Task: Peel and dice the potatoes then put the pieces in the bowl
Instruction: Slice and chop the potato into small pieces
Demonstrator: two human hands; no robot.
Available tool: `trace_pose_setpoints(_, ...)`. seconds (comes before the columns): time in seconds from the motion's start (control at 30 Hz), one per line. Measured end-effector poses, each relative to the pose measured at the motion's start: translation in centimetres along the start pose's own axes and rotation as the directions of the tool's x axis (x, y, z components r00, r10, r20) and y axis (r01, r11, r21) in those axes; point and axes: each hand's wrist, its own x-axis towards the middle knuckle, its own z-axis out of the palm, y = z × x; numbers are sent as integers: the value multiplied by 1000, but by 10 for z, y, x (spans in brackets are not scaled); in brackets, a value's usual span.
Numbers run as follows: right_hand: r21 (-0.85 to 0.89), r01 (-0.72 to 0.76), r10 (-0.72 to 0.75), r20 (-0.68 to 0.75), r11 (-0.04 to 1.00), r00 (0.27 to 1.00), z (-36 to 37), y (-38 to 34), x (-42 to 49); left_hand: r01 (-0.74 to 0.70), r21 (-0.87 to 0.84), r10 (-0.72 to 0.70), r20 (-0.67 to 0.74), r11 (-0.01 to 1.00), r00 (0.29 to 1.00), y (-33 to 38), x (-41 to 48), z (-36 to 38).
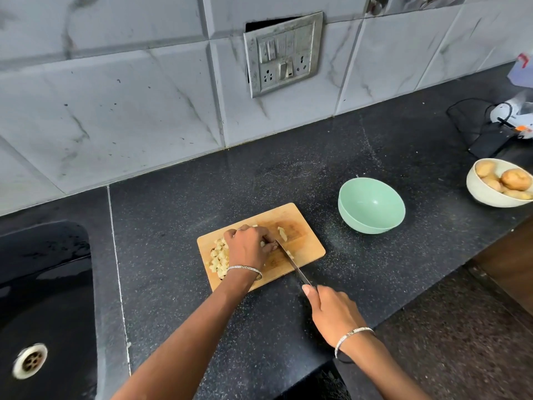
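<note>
A wooden cutting board [305,241] lies on the black counter. A heap of diced potato pieces [218,258] sits on its left side, and one loose potato strip [282,234] lies near the middle. My left hand [249,245] is curled over a potato piece on the board, mostly hiding it. My right hand [331,311] grips the handle of a knife [294,264], whose blade slants across the board to the fingertips of my left hand. An empty mint green bowl [372,206] stands to the right of the board.
A cream bowl [484,194] with whole unpeeled potatoes sits at the far right edge of the counter. A black sink [43,284] with a metal drain lies to the left. An appliance with a black cord [476,122] stands at the back right. A tiled wall with a switch plate [284,53] rises behind.
</note>
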Motion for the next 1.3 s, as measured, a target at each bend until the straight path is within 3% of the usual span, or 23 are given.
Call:
trace_pose_setpoints(0.17, 66, 53, -50, -37, 996, 998, -6, -7, 6, 35, -61, -35, -11, 998, 999, -5, -1, 3)
trace_pose_setpoints(0.73, 72, 22, -24, 32, 997, 999, -2, -18, 20, 91, -76, -93, -13, 993, 996, -1, 1, 5)
trace_pose_setpoints(0.93, -48, 2, -2, -2, 999, 1000, 4, -26, 21, 111, -111, -113, -15, 988, 993, 0, -1, 4)
trace_pose_setpoints(1.1, -155, 72, -79, -38, 985, 996, 8, -29, 13, 72, -55, -73, -29, 996, 997, -3, -3, 3)
trace_pose_setpoints(1.3, 16, 127, -127, -9, 992, 992, -3, -11, 10, 62, -30, -63, -51, 998, 997, -4, -4, 3)
